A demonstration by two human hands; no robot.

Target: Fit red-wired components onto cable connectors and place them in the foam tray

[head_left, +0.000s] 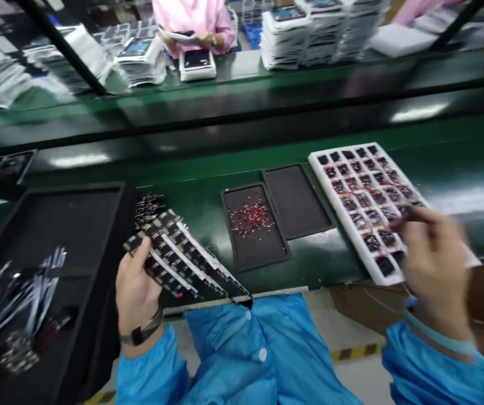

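My left hand (pixel 138 281) grips a fan of dark circuit board strips (pixel 178 256) with pale bands, its thumb on top of them. Over the near right part of a white foam tray (pixel 354 228), my right hand (pixel 431 259) is closed, fingertips pinched on something dark and reddish that is blurred. Small black parts with red wires sit in the tray's pockets. Between my hands lies a shallow black tray (pixel 263 253) with a scatter of tiny red and white pieces (pixel 250 218). Another shallow black tray (pixel 299 202), with nothing visible in it, touches it on the right.
A large black bin (pixel 111 225) at left holds flat ribbon-like cables (pixel 35 298). A pile of small dark parts (pixel 147 208) lies behind the strips. Across the green bench (pixel 200 169), a person in pink (pixel 193 22) handles a device beside stacked white trays (pixel 284 39).
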